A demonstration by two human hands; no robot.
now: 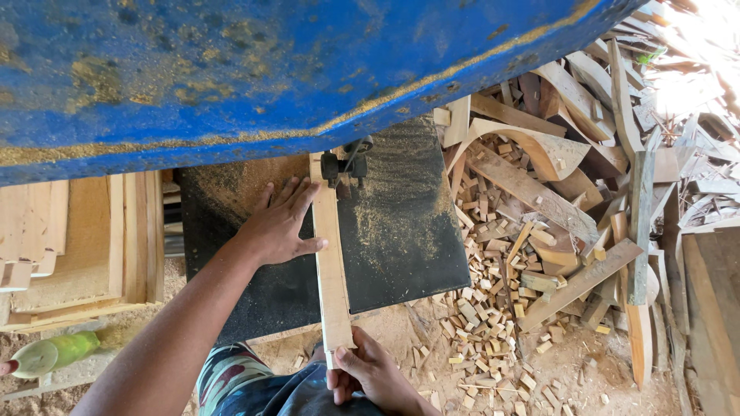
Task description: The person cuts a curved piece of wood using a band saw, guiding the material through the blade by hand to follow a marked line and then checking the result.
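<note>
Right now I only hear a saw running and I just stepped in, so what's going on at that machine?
A person is feeding a long wooden strip along the dark, sawdust-covered saw table toward the blade guide, under the blue machine housing. The left hand lies flat against the strip's side near the blade, and the right hand grips its near end. Small wood offcuts are heaped on the ground at right, and stacked boards lie at left.
</note>
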